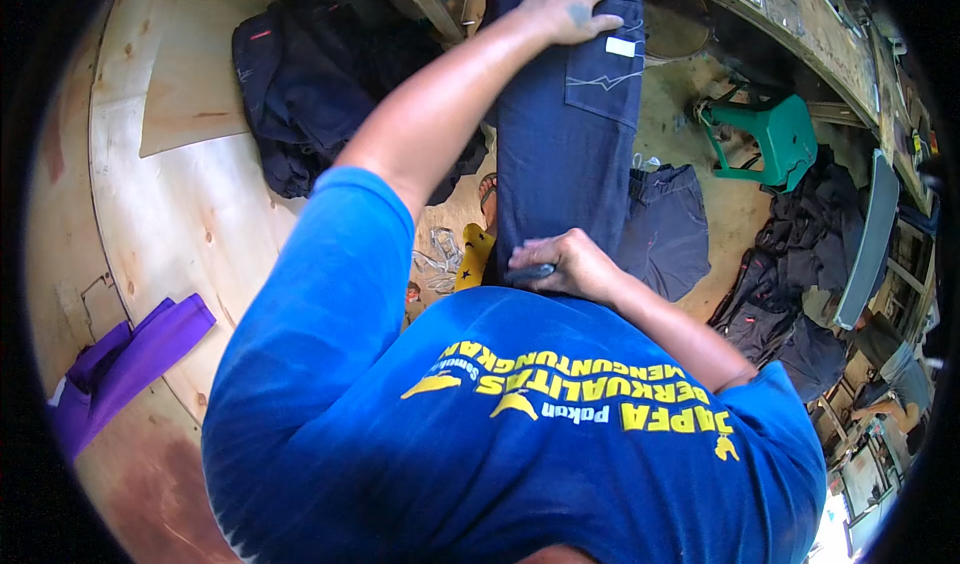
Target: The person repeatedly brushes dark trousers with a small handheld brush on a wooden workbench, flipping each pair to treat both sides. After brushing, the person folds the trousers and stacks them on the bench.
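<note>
Dark trousers: resting a spread-fingered left hand on the far end, clasping a small dark object in the right hand over the near end.

A green plastic stool was on the floor. Just below it lay a heap of dark clothes, and to its right there was a long grey panel. A wooden ledge passed above the stool. Well to its left was a pale plywood sheet; below and far left of it lay a purple cloth. Below and right of it, another person was visible.
</note>
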Demonstrator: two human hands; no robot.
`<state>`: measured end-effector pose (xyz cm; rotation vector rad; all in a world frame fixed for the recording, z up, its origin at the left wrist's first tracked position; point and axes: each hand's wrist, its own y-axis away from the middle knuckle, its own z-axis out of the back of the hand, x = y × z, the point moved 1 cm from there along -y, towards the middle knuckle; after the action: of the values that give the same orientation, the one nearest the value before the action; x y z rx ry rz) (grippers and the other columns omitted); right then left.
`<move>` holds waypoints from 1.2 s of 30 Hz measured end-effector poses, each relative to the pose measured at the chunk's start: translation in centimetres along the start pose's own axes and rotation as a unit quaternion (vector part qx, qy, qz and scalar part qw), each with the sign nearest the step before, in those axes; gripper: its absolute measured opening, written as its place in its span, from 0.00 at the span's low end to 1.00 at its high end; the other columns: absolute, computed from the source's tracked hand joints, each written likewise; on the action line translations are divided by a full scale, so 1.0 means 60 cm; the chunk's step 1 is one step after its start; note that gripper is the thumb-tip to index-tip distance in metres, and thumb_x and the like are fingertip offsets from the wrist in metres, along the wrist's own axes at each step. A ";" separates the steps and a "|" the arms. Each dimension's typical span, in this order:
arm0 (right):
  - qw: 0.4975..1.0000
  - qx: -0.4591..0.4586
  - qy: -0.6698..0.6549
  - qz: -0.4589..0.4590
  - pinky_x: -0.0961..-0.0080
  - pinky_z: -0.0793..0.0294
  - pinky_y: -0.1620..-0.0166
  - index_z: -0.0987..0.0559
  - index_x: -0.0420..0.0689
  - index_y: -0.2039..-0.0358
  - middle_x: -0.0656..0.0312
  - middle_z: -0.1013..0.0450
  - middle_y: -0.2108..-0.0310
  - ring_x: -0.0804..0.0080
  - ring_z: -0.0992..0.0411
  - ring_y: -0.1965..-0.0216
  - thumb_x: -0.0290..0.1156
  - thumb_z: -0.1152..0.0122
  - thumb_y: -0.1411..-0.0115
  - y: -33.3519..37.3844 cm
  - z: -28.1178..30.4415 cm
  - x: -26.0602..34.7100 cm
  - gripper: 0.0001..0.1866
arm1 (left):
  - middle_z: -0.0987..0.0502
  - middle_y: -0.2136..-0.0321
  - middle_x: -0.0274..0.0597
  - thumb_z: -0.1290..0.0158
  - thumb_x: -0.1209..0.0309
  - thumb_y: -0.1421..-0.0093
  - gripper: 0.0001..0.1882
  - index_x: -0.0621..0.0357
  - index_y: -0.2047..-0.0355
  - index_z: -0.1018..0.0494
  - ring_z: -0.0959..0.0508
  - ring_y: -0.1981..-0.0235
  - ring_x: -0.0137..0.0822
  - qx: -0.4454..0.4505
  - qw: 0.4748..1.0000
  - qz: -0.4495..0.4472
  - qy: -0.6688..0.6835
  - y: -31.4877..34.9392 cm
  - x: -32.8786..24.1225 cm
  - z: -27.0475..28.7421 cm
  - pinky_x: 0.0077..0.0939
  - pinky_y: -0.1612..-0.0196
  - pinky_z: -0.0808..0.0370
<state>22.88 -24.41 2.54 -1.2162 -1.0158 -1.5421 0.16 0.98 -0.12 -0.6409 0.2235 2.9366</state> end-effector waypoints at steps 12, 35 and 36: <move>0.997 -0.034 0.061 0.037 0.60 0.21 0.32 0.10 0.46 0.49 0.53 0.14 0.47 0.56 0.17 0.41 0.30 0.17 0.49 0.078 -0.043 -0.050 0.24 | 0.40 0.21 0.52 0.38 0.32 0.41 0.49 0.47 0.27 0.29 0.46 0.19 0.55 -0.192 0.981 0.012 0.012 0.089 0.050 -0.030 0.65 0.19 0.57; 0.957 -0.208 0.200 0.036 0.59 0.18 0.36 0.09 0.48 0.53 0.53 0.14 0.49 0.55 0.16 0.44 0.28 0.15 0.51 -0.015 0.074 -0.029 0.22 | 0.44 0.19 0.47 0.41 0.23 0.46 0.56 0.36 0.22 0.35 0.50 0.17 0.54 -0.100 0.991 0.060 -0.072 0.066 -0.048 -0.006 0.84 0.23 0.64; 0.978 -0.138 0.155 0.025 0.60 0.19 0.34 0.09 0.48 0.53 0.54 0.14 0.49 0.56 0.16 0.43 0.29 0.15 0.52 0.007 0.050 -0.030 0.23 | 0.44 0.19 0.47 0.41 0.23 0.46 0.56 0.36 0.22 0.35 0.50 0.17 0.54 -0.098 0.991 0.062 -0.071 0.063 -0.048 -0.006 0.84 0.23 0.64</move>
<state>24.23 -21.35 1.33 -1.1267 -0.5778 -1.8073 2.28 -3.07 1.20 -0.4516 -0.0406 3.1348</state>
